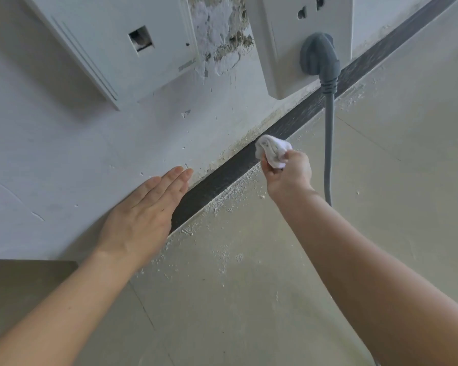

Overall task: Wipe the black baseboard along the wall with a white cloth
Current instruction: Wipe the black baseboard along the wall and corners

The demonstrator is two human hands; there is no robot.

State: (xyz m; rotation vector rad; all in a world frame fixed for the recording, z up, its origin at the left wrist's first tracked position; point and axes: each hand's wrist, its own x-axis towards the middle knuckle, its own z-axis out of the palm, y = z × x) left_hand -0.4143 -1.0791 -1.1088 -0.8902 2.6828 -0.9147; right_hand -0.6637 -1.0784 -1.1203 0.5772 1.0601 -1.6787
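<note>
Head view looks down at the foot of a white wall (64, 154), where the black baseboard (222, 178) runs diagonally from lower left to upper right between wall and floor (249, 299); the right hand (286, 173) is closed around a bunched white cloth (273, 150), fingers curled tight on it, and the cloth is pressed against the baseboard about midway along its visible length; the left hand (146, 215) is open and flat, fingers together and stretched out, palm laid on the wall just above the baseboard, holding nothing, its lower edge covering a stretch of the black strip; pale dust and crumbs (222, 204) lie along the floor right beside the baseboard, thickest between the two hands, and the strip looks greyer and dustier to the upper right of the cloth; on the wall above, a white socket (283, 48) carries a grey plug (319, 58), and its grey cable (328, 143) hangs down across the baseboard just to the right of the right hand; to the left sits a white wall plate (111, 46) with a small square opening, and between the two is a patch of broken plaster (220, 33).
</note>
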